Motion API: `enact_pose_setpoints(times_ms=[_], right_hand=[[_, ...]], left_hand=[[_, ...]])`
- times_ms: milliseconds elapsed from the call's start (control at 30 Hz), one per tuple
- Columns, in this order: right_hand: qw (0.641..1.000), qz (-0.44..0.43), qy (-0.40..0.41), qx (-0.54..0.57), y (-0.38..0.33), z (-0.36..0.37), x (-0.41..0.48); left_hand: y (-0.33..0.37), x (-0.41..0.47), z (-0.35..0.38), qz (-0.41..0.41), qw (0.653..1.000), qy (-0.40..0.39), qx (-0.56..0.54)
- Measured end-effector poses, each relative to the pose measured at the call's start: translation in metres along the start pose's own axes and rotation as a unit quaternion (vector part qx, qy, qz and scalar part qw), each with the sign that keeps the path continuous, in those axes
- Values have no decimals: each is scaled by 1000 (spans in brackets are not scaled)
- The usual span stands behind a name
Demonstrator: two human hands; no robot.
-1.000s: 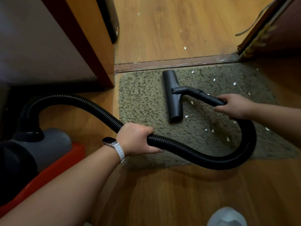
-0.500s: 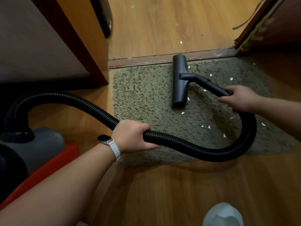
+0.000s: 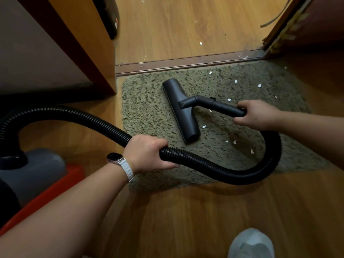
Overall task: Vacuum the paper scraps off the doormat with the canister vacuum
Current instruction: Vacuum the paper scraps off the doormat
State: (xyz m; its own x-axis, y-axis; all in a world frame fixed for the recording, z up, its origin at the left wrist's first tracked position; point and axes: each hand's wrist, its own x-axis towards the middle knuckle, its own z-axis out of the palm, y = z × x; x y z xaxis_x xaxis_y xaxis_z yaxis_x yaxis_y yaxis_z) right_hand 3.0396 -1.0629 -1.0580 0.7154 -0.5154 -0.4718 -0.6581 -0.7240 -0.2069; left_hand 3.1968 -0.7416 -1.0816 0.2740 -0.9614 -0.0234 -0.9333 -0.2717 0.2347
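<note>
A grey-green shaggy doormat (image 3: 149, 108) lies on the wooden floor below a door threshold. White paper scraps (image 3: 235, 142) dot its right half. The black floor nozzle (image 3: 181, 110) rests flat on the middle of the mat. My right hand (image 3: 257, 113) grips the black wand just behind the nozzle. My left hand (image 3: 149, 153) grips the ribbed black hose (image 3: 242, 174), which loops from the wand round to the canister vacuum (image 3: 31, 175), grey and red, at the left edge.
A wooden door frame (image 3: 89, 43) and a wall stand at the left. The metal threshold strip (image 3: 186, 63) runs along the mat's far edge, with more scraps (image 3: 201, 43) on the floor beyond. An open door (image 3: 297, 25) is at top right. My shoe (image 3: 251, 243) shows at the bottom.
The nozzle went forward to the threshold, then came back toward me and left to the middle of the mat. My right hand moved with it. My left hand kept its grip on the hose.
</note>
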Motion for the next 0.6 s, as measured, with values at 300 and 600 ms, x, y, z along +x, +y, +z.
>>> enact_pose_setpoints(times_ms=[300,600], right_hand=[[995,44,69,49,25,-12,9],[990,94,91,46,51,-16,22]], left_hand=[[8,13,-2,-43,999,9,2],[20,25,-2,-90,995,8,-30]])
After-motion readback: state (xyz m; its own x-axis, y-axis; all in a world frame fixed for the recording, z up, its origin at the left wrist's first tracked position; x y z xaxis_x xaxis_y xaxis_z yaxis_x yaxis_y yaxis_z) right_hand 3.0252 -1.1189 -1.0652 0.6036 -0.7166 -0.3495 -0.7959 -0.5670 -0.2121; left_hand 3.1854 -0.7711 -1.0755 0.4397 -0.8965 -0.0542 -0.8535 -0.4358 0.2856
